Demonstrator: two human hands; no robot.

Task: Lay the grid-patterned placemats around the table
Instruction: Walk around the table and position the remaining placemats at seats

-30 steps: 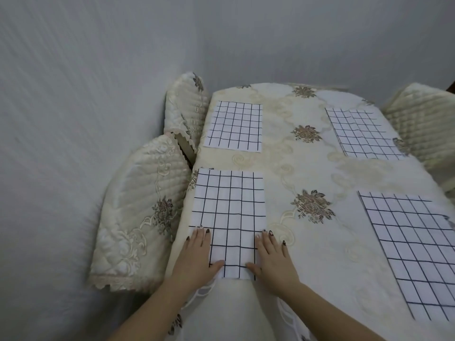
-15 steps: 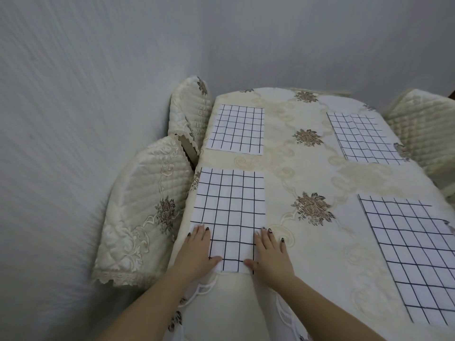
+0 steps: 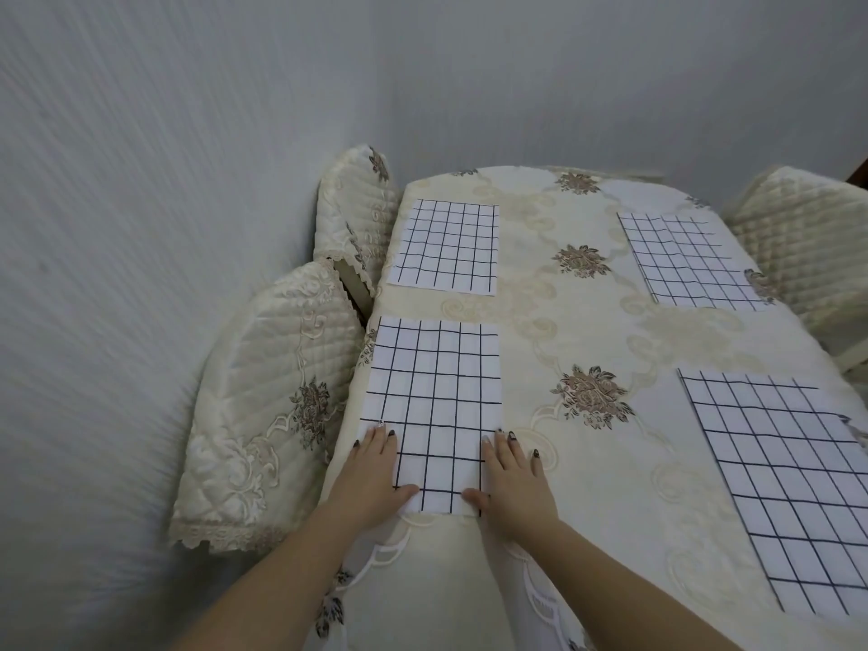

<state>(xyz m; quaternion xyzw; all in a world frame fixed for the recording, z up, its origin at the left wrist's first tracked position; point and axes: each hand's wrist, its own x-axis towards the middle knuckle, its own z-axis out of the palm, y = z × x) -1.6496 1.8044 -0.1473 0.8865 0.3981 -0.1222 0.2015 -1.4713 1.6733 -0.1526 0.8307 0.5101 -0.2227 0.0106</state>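
Two hands flat, nothing gripped. Left hand [image 3: 371, 476]: fingers [image 3: 378, 444] straight, close together, pressing near-left corner of nearest placemat [image 3: 434, 397]. Right hand [image 3: 514, 481]: straight too, on near-right corner, partly on tablecloth [image 3: 587, 321]. Likely purpose: smooth mat, square it to table edge beside quilted chair [image 3: 267, 406]. Three more mats lie flat on table, well apart: far-left placemat [image 3: 448, 246], far-right placemat [image 3: 685, 260], near-right placemat [image 3: 779, 481]. Second chair [image 3: 357, 204] at far left, third chair [image 3: 808, 242] at right. No visible obstruction; task looks nearly done.
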